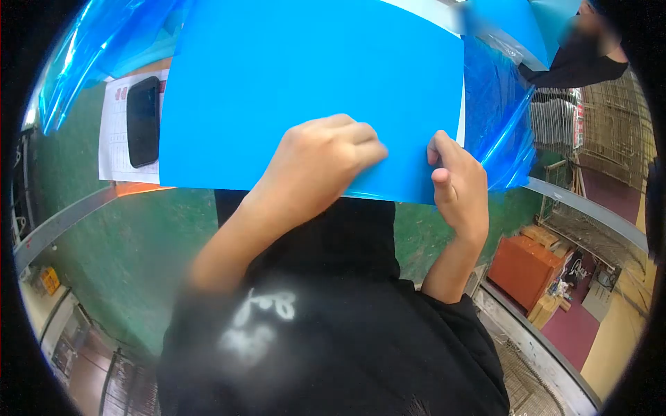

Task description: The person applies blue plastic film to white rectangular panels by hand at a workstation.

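Observation:
A large flat sheet with a bright blue surface (305, 76) lies in front of me, and a thin white edge shows along its right side. Over its lower middle is my left hand (326, 156), back upward, fingers bent and drawn together. Its fingertips are blurred against the blue, so I cannot make out anything in them. My right hand (463, 184) is at the sheet's lower right corner. Its thumb and curled forefinger stand apart with a gap between them. Crumpled clear blue film (510, 139) lies beside that hand, to its right.
A black phone (143, 121) rests on a printed paper (114, 149) left of the sheet. More shiny blue film (90, 55) hangs at the upper left. Another person's dark sleeve (579, 66) shows at upper right. A reddish-brown box (525, 270) stands low on the right.

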`<state>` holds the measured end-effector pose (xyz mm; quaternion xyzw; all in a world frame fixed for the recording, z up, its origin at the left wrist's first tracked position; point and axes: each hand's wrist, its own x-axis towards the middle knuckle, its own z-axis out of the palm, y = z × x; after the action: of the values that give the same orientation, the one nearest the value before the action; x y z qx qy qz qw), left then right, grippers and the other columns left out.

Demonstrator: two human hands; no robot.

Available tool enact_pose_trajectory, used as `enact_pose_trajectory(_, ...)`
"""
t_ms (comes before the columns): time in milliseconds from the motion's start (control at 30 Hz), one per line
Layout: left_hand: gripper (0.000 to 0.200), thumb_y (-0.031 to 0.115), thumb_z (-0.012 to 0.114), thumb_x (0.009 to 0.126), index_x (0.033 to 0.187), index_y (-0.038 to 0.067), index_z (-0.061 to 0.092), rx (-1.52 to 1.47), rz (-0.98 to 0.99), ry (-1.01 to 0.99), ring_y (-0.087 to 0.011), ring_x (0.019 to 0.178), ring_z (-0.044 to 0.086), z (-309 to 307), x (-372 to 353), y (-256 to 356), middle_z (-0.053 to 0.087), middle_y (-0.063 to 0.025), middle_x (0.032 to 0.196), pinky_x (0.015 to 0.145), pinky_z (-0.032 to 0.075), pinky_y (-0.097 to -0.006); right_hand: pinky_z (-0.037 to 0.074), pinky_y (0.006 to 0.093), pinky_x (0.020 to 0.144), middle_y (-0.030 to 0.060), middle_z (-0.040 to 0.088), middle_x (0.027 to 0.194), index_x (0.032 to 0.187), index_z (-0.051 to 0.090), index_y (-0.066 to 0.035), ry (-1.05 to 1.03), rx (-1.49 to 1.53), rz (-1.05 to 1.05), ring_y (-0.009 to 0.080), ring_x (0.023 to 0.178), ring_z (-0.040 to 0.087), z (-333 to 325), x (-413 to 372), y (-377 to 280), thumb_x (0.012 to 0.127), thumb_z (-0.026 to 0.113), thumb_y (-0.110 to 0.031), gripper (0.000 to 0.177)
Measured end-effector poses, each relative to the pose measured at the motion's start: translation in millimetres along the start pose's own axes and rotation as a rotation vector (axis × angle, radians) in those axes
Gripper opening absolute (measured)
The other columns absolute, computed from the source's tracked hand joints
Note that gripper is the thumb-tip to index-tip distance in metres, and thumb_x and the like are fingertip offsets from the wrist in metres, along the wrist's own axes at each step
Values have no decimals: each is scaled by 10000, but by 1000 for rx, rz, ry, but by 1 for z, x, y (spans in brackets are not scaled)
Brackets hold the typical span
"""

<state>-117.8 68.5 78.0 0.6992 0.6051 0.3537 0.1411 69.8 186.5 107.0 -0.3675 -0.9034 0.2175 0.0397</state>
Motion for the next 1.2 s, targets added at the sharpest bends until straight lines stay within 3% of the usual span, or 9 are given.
enact_pose_trajectory(67,325,211,723,693,1014,174,683,54,-81,-8,-194,861,605,4,4,-1,623,-1,924,710,507,-342,332,368,530,112,440,661,788,437,-33,12,64,18,264,583,468,-1,-1,-1,771,115,-848,876)
enact_pose_trajectory(167,333,228,716,701,1029,179,680,116,-5,-29,-188,826,606,0,11,11,619,5,916,689,510,-328,352,415,587,165,460,691,794,439,-19,-21,101,20,345,665,492,-2,-2,3,749,195,-857,874)
enact_pose_trajectory(267,360,250,711,709,1059,177,668,114,7,-89,-185,798,608,4,11,15,611,0,910,667,508,-320,338,351,547,102,431,660,794,456,-29,31,123,-4,247,611,467,1,-3,7,756,130,-862,896)
enact_pose_trajectory(467,394,249,696,737,1122,189,641,53,-79,-62,-204,771,614,0,13,20,609,-16,930,634,505,-322,359,356,572,104,460,692,804,474,-34,-4,174,0,266,636,487,-3,-4,9,744,196,-866,879)
enact_pose_trajectory(700,488,236,694,749,1225,201,592,116,-116,-101,-226,789,618,4,14,18,607,-28,1017,634,507,-332,426,404,663,125,547,783,843,501,-64,-106,57,-22,343,766,552,-11,-1,14,708,499,-764,712)
enact_pose_trajectory(800,506,181,673,771,1264,207,565,84,-133,-88,-226,798,621,-5,17,36,609,-32,1021,629,507,-334,432,411,661,103,555,783,847,503,-78,-97,16,-70,324,762,560,-19,-3,6,678,698,-577,561)
enact_pose_trajectory(867,528,154,658,786,1298,207,538,120,-81,-82,-227,799,622,-4,13,33,611,-39,1025,629,507,-339,434,408,663,95,559,788,851,505,-81,-139,23,-59,314,765,562,-24,-3,5,660,740,-513,527)
enact_pose_trajectory(1000,615,238,730,722,1299,169,530,-30,-199,-125,-243,890,609,-5,11,17,601,-68,1105,689,508,-344,438,397,673,92,564,802,857,508,-79,-150,52,20,300,778,566,-16,-3,8,639,775,-465,518)
enact_pose_trajectory(1200,643,229,783,611,1217,144,584,48,-1,-229,-293,1051,557,-35,-3,19,592,-102,1134,917,437,-430,438,407,690,100,573,828,883,518,-74,-162,138,-27,313,804,567,-28,-7,3,579,806,-438,555)
